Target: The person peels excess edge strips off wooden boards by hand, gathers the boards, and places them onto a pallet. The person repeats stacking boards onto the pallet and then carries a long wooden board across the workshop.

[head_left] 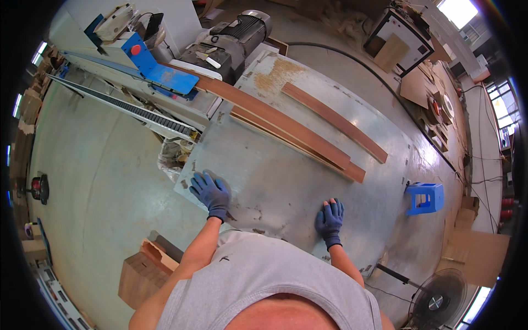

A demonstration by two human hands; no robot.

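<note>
Both my hands wear blue-grey work gloves and rest on a metal-topped table [264, 176]. My left hand [211, 192] lies flat near the table's left edge, fingers spread, holding nothing. My right hand [330, 218] lies palm down near the front edge, fingers stretched out, with some fingertips bare. Beyond them, a long reddish-brown wooden board [275, 122] runs out from under the blue guard [177, 78] of a machine. Under and beside it lies another board [355, 172]. A separate narrow board [335, 122] lies farther right. Neither hand touches the boards.
Sawdust [279, 74] covers the table's far end, near a large motor [250, 27]. A chain conveyor [137, 113] extends left from the machine. A blue plastic stool [425, 198] stands to the right, a fan [436, 301] at lower right. Stacked wood pieces [144, 278] stand at lower left.
</note>
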